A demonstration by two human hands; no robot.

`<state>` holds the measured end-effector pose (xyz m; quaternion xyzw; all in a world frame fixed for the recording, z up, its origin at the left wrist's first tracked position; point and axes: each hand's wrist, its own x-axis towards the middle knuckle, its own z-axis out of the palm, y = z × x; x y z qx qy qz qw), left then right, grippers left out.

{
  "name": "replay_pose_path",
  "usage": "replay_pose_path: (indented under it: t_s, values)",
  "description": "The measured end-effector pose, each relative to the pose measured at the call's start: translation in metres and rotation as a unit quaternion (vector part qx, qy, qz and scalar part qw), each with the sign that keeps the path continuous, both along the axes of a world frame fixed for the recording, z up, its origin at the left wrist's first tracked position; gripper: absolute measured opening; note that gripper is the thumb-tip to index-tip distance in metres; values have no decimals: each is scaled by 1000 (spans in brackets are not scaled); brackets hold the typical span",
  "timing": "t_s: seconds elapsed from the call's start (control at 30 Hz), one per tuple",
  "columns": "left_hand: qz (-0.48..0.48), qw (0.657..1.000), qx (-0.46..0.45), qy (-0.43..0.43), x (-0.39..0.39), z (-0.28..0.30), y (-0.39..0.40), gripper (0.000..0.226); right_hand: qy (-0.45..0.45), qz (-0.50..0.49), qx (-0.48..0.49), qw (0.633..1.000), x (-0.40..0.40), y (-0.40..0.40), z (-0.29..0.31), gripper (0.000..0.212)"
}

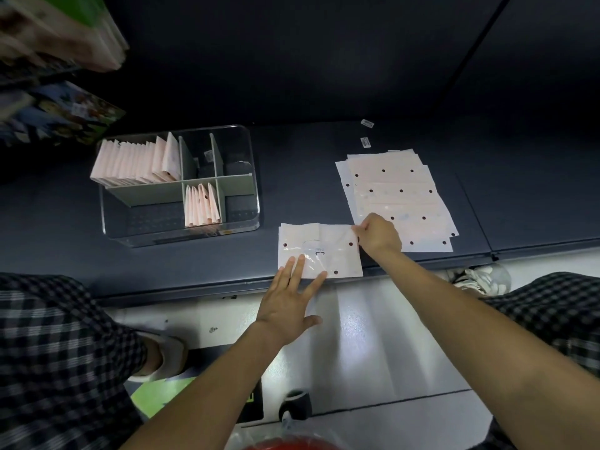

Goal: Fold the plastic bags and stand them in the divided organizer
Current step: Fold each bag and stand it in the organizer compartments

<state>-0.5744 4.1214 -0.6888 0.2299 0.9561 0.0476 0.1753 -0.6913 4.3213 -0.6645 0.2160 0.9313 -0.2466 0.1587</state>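
My left hand (287, 306) lies flat, fingers (300, 267) straight and spread, pressing the near edge of the bag (328, 241) onto the desk (292, 173). The bag is partly folded, pale with dark dots, and sits at the desk's front edge, directly under my left fingertips. My right hand (380, 233) is at the bag's far right corner, its fingers curled and pinching that corner.

Just beyond and to the right of my right hand lies the stack (397, 193) of flat, unfolded bags, spread a little unevenly; my right wrist overlaps its near left corner. Two small labels (366, 141) lie on the desk past the stack.

Ahead and to the left of my left fingers stands the clear organizer (250, 147). Its far left compartment is packed with upright folded bags (136, 164), and a few more (202, 204) stand in the near middle compartment. The other compartments hold no folded bags that I can make out.
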Motion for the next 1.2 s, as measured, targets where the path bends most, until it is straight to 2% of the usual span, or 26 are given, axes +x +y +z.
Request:
replay_pose_path:
  t_s: [0.1,0.17,0.2,0.27,0.33,0.5,0.57,0.7,0.8,0.87,0.93,1.03,1.1,1.2]
  values:
    - [-7,1000,-1,13,-3,1,-4,79,46,8,41,998,3,1,7,19]
    - [-13,1000,0,16,-8,3,-6,74,123,132,26,983,19,1,9,16]
    - [-17,1000,0,17,-12,4,-7,71,145,220,8,965,31,1,9,17]
    - [-24,1000,-1,19,-18,6,-7,67,135,377,4,916,55,2,4,31]
    - [-33,999,0,22,-24,9,-7,64,115,448,41,886,69,9,-4,44]
    - [1,999,34,32,-38,12,-19,61,130,440,57,887,73,26,-9,46]
    - [26,997,67,27,-43,12,-25,54,134,460,59,876,73,28,-6,47]
    - [53,990,123,38,-49,10,-32,43,209,491,97,840,71,27,3,53]
    - [48,988,136,55,-50,8,-36,53,185,444,52,875,70,24,-1,50]
    - [49,984,158,61,-51,5,-37,51,163,378,1,911,66,21,-3,37]
    - [91,974,203,53,-54,5,-37,44,156,311,-47,936,57,16,1,20]
    - [251,925,283,35,-62,9,-34,26,122,205,-154,959,42,14,6,8]
    - [313,894,319,15,-69,10,-34,18,100,133,-204,965,33,13,4,9]
    - [361,858,365,-23,-77,13,-32,13,93,65,-199,973,21,9,-2,18]
